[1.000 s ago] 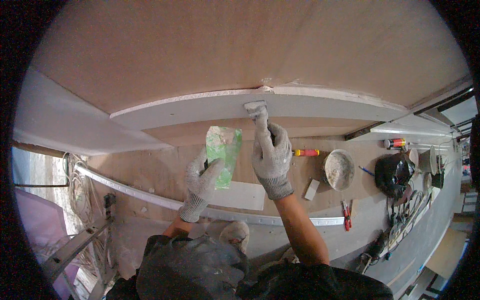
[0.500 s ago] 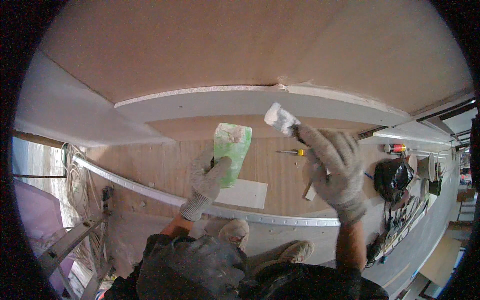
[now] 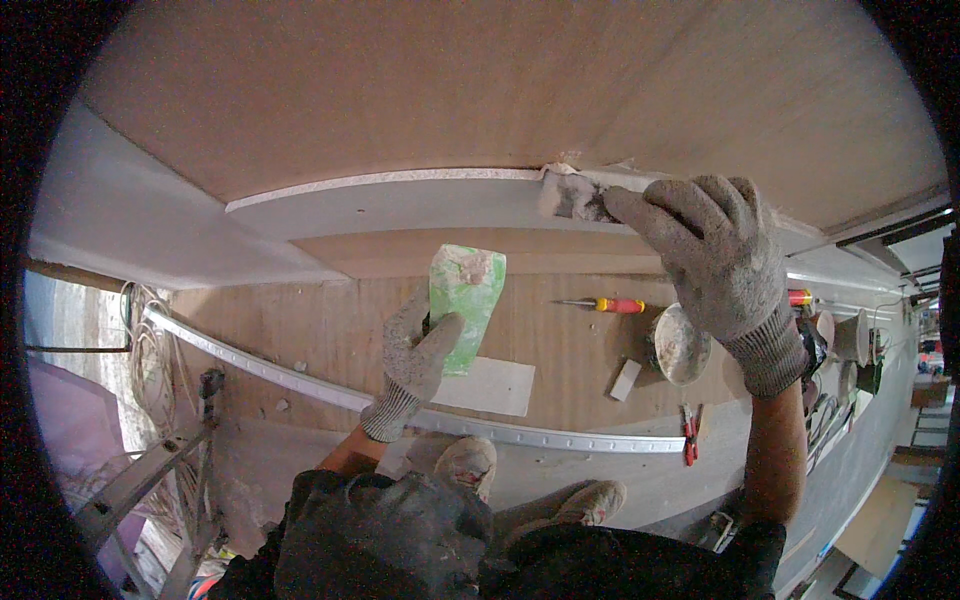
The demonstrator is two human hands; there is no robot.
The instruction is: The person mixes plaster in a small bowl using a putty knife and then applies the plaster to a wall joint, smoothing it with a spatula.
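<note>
Head view: we note, largest first, one brown ceiling panel [image 3: 450, 90] filling the upper frame, with one long white strip [image 3: 400, 200] beneath it; the strip's long axis runs left to right. Below lies the wooden floor [image 3: 330, 330] crossed by one perforated metal rail [image 3: 560, 436].

Right hand [image 3: 715, 255], gloved, is raised to the seam where strip meets panel. Its fingers [image 3: 640, 205] are curled closed around one small filler-caked tool [image 3: 572, 195], whose working end presses on the seam just left of the fingertips. We cannot tell the tool's exact kind under the filler.

Left hand [image 3: 420, 350], gloved, sits lower and well apart from the seam, fingers wrapped shut on the lower end of one green plastic spreader [image 3: 467, 300], held upright with a dab of filler near its top. The right hand is the nearer to the seam.

Count on the floor: one white sheet [image 3: 485, 385], one filler bowl [image 3: 682, 345], one red-handled screwdriver [image 3: 608, 304], one red pliers [image 3: 690, 432], one small white block [image 3: 626, 380].
</note>
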